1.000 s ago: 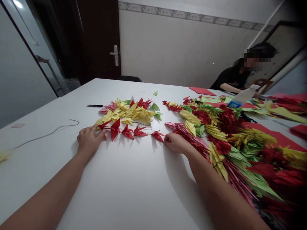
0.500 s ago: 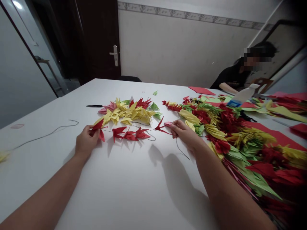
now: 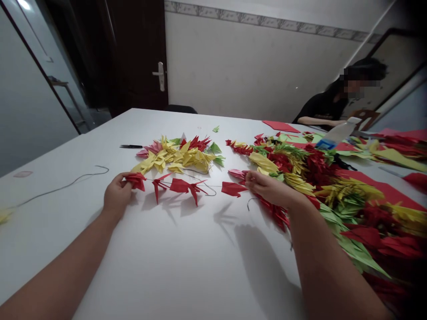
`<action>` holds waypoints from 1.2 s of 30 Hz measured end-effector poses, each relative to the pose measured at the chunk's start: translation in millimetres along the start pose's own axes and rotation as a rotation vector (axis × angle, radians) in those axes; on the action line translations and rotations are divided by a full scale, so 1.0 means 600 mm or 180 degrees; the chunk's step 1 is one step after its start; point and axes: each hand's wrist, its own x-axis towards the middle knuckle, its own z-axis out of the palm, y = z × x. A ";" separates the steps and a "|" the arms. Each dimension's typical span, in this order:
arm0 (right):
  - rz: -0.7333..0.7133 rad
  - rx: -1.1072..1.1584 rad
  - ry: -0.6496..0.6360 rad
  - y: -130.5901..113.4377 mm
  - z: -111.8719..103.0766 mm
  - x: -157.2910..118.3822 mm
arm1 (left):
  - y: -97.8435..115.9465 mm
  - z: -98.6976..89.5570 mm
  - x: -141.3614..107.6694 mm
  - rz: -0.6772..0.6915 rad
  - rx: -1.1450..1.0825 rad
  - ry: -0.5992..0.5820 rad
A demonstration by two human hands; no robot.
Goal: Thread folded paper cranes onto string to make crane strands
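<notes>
Above the white table [image 3: 187, 266], a thin string [image 3: 216, 186] is stretched between my two hands. Several red folded paper cranes [image 3: 179, 186] are threaded along it, spaced apart. My left hand [image 3: 116, 194] is closed, its thumb and fingertips pinching a red paper crane [image 3: 136, 181] at the left end. On the other side my right hand [image 3: 271, 191] is closed at the string, its fingertips just right of another red crane [image 3: 232, 189]. Whatever lies inside the right fingers is mostly hidden. Behind the string rests a pile of yellow paper cranes [image 3: 167, 159] with some red, pink and green ones.
Strung red, yellow and green cranes [image 3: 300, 164] crowd the right side. A tilted plastic bottle [image 3: 338, 133] stands beyond them. At the far right sits another person [image 3: 325, 106]. A black pen-like object [image 3: 131, 146] and a loose dark cord [image 3: 71, 183] lie left.
My right hand has moved slightly right and turned. The cranes on the string have shifted and spun, with one now beside my right fingers. My left hand has barely moved.
</notes>
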 end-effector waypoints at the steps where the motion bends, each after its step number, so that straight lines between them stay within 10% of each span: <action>1: 0.0045 -0.0279 -0.0102 0.005 0.002 0.002 | 0.003 0.000 -0.001 -0.0126 -0.0011 -0.0102; 17: 0.0436 -0.1036 -0.0553 0.003 0.026 0.013 | 0.010 -0.001 -0.006 -0.0427 -0.0033 -0.0207; 26: 0.0320 -0.1034 -0.0600 -0.028 0.048 0.017 | -0.004 -0.001 -0.010 0.1360 0.2183 0.0144; 30: 0.0245 -0.1068 -0.0565 -0.026 0.053 0.019 | 0.007 0.008 -0.026 0.2463 0.2164 -0.0613; 36: 0.0221 -0.1022 -0.0604 -0.023 0.054 0.021 | 0.014 0.015 -0.027 0.2360 0.2346 -0.1240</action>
